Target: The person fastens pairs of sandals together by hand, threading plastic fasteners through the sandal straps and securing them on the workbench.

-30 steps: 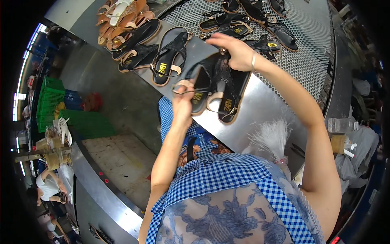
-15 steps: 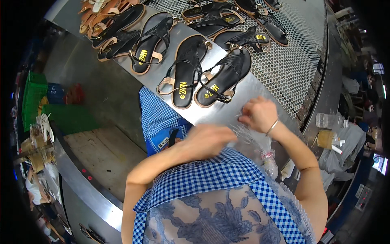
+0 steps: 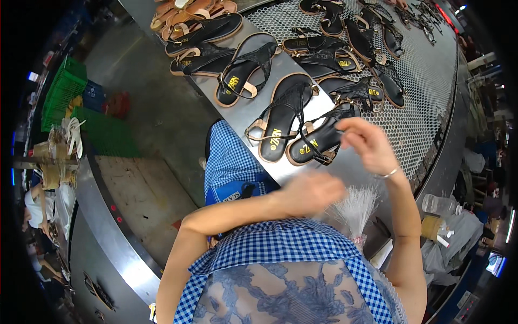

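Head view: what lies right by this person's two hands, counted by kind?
Black sandals by the right hand: 2
Bundle of white plastic strands by the left hand: 1
Total: 3

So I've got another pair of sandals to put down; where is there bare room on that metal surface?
Bare patches: the smooth steel strip between the single black sandal and the nearest black pair, and the perforated mesh right of the sandals toward the far rim. Crowded: the upper left pile of tan and black sandals and the rows along the top. The right hand hovers by the nearest pair.
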The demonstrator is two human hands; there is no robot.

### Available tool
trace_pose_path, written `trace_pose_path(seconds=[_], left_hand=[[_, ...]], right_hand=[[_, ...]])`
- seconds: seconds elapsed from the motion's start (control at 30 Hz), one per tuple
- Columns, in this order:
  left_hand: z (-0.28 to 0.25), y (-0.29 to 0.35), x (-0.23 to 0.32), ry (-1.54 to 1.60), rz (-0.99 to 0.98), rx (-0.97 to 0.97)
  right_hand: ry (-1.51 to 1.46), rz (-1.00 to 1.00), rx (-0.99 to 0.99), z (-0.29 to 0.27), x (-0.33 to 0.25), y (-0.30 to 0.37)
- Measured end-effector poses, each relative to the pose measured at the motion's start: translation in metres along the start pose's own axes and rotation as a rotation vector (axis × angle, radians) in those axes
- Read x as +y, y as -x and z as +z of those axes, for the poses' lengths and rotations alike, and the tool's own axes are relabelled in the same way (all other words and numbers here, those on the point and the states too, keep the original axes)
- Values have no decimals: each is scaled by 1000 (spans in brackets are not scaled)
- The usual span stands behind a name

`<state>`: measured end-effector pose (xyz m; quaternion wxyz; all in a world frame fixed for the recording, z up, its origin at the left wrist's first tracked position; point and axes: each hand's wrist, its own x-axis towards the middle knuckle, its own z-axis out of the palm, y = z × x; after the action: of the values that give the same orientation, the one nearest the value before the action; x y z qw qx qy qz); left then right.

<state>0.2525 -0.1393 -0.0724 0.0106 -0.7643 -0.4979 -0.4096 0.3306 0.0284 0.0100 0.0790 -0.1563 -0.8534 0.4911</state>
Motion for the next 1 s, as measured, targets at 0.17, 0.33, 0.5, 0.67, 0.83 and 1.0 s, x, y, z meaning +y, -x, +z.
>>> trace_pose_path(seconds=[0.17, 0.33, 0.5, 0.67, 0.83, 1.0], left_hand=[[-95, -5, -53, -707, -646, -197], [-65, 4, -54, -239, -605, -157], [-58, 12, -40, -292, -524, -77], [-81, 10, -34, -226, -582, 491], [-52, 5, -24, 1100, -957, 809], [-50, -5, -17, 283, -751, 509]], right_hand=[[640, -68, -126, 27, -1, -27], [671, -45, -217, 63, 17, -31], [516, -65, -108, 59, 17, -13], [132, 200, 11, 21, -17, -1], [-620, 122, -263, 17, -16, 5], [-218, -40, 134, 51, -5, -3]])
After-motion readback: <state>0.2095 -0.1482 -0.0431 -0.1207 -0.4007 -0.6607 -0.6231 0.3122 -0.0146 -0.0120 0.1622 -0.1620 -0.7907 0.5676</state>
